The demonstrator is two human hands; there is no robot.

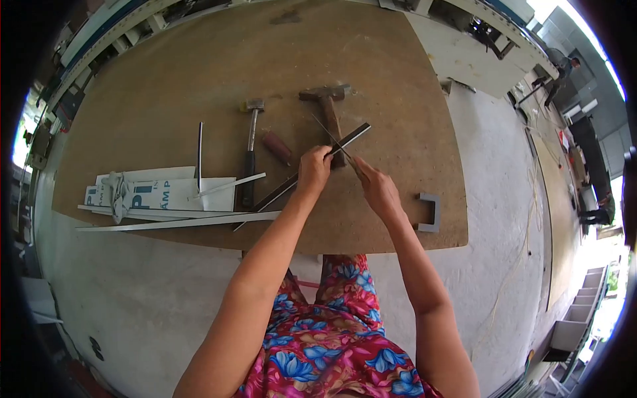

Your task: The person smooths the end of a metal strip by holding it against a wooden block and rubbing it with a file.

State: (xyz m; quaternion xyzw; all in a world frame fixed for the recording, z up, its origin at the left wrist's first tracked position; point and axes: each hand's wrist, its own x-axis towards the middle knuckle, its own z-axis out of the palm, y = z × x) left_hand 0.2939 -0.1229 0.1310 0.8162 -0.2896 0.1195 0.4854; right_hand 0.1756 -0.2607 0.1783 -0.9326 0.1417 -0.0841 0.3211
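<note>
My left hand [314,169] is closed around a long dark strip with a pale edge [355,137], which slants from lower left to upper right over the table. In my right hand [377,186] is a thin, pointed tool [327,131], perhaps a file or blade, lying across the strip just beyond my left fingers. The wooden handle of a large hammer [328,109] passes beneath the crossing. Left of my left hand lie a dark red cylinder [277,147] and a smaller hammer [251,139] with a black grip.
A brown table [159,86] bears printed sheets [156,194], pale strips [179,222], a crumpled glove or cloth [118,198] and an upright dark strip [200,156]. A grey U-shaped piece [434,212] sits near the right edge. Two people stand far right.
</note>
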